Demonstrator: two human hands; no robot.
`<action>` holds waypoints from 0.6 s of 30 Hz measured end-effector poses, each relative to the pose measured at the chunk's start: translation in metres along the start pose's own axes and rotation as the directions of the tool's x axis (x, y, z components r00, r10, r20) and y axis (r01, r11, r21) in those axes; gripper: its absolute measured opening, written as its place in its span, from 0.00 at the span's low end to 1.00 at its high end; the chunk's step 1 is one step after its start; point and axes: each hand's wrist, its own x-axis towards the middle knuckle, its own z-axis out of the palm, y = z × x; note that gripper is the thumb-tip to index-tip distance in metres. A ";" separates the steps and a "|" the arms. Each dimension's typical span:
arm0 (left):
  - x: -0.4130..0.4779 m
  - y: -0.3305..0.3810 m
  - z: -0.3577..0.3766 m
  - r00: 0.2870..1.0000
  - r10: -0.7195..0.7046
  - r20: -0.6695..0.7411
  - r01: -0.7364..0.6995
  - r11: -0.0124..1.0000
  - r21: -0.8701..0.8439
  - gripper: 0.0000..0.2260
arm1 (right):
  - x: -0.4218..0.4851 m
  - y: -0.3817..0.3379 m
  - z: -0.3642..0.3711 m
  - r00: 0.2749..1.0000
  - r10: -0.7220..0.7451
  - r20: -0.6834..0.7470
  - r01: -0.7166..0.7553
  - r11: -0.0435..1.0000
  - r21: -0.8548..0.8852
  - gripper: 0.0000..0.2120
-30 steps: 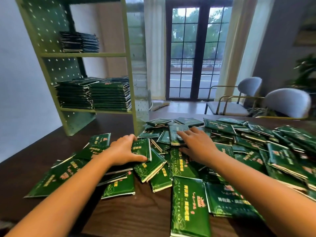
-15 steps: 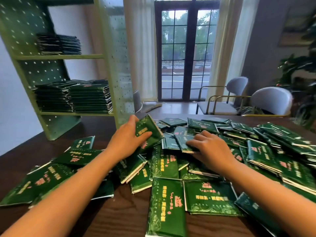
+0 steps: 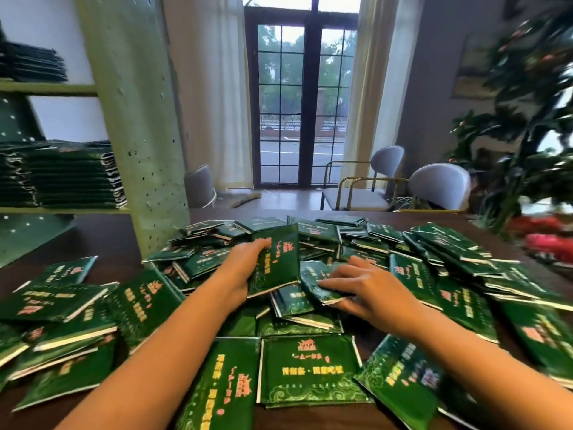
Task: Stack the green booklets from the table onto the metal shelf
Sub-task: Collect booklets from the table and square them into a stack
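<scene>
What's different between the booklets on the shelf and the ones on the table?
The shelf booklets lie flat in neat, squared piles; the table booklets sprawl loose, overlapping at all angles. The shelf booklets show mostly their edges; the table booklets show printed covers. Both are the same dark green.

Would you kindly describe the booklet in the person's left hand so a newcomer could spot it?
Start at the dark wooden table heaped with green booklets. Near the heap's middle, the left hand grips one booklet. Unlike its flat neighbours, it stands tilted up, cover facing the camera.
</scene>
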 end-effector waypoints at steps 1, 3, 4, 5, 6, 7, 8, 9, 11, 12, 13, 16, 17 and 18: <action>0.004 -0.002 0.007 1.000 -0.007 0.012 0.007 1.000 -0.030 0.06 | -0.002 0.004 0.002 1.000 0.023 -0.018 -0.023 0.999 0.025 0.19; 0.007 -0.004 0.010 1.000 0.011 0.010 -0.010 0.996 -0.087 0.05 | 0.000 0.008 0.004 0.994 0.066 -0.092 -0.061 0.996 0.061 0.18; 0.011 -0.006 0.013 1.000 0.024 0.002 -0.024 0.993 -0.115 0.03 | 0.001 0.013 0.006 0.984 0.109 -0.141 -0.098 0.992 0.082 0.18; 0.011 -0.007 0.014 0.999 0.036 -0.008 -0.037 0.989 -0.140 0.02 | 0.002 0.016 0.007 0.967 0.164 -0.193 -0.142 0.982 0.123 0.16; 0.013 -0.010 0.015 0.998 0.057 -0.020 -0.060 0.984 -0.165 0.01 | 0.005 0.018 0.008 0.942 0.236 -0.239 -0.195 0.964 0.181 0.14; 0.014 -0.011 0.016 0.996 0.080 -0.039 -0.086 0.978 -0.192 0.01 | 0.007 0.021 0.009 0.908 0.315 -0.276 -0.242 0.932 0.270 0.11; 0.014 -0.014 0.016 0.993 0.105 -0.058 -0.115 0.972 -0.207 0.03 | 0.010 0.022 0.008 0.872 0.382 -0.307 -0.261 0.892 0.368 0.07; 0.015 -0.016 0.015 0.988 0.130 -0.080 -0.144 0.966 -0.214 0.06 | 0.013 0.023 0.008 0.830 0.444 -0.337 -0.272 0.850 0.451 0.06; 0.010 -0.020 0.014 0.979 0.181 -0.090 -0.196 0.958 -0.211 0.12 | 0.018 0.020 0.002 0.749 0.561 -0.352 -0.278 0.748 0.602 0.10; 0.007 -0.021 0.014 0.978 0.194 -0.077 -0.207 0.954 -0.219 0.12 | 0.020 0.020 -0.001 0.724 0.602 -0.336 -0.254 0.686 0.682 0.07; 0.005 -0.023 0.015 0.979 0.193 -0.062 -0.203 0.951 -0.234 0.12 | 0.020 0.021 -0.002 0.705 0.637 -0.312 -0.227 0.619 0.752 0.06; -0.005 -0.023 0.020 0.986 0.164 -0.015 -0.160 0.934 -0.319 0.12 | 0.016 0.022 -0.006 0.665 0.709 -0.235 -0.243 0.503 0.829 0.14; -0.008 -0.023 0.022 0.989 0.147 0.008 -0.134 0.922 -0.363 0.12 | 0.013 0.022 -0.006 0.656 0.723 -0.219 -0.257 0.487 0.835 0.16; -0.011 -0.021 0.024 0.991 0.127 0.036 -0.102 0.910 -0.403 0.10 | 0.010 0.022 -0.006 0.654 0.728 -0.207 -0.258 0.471 0.844 0.19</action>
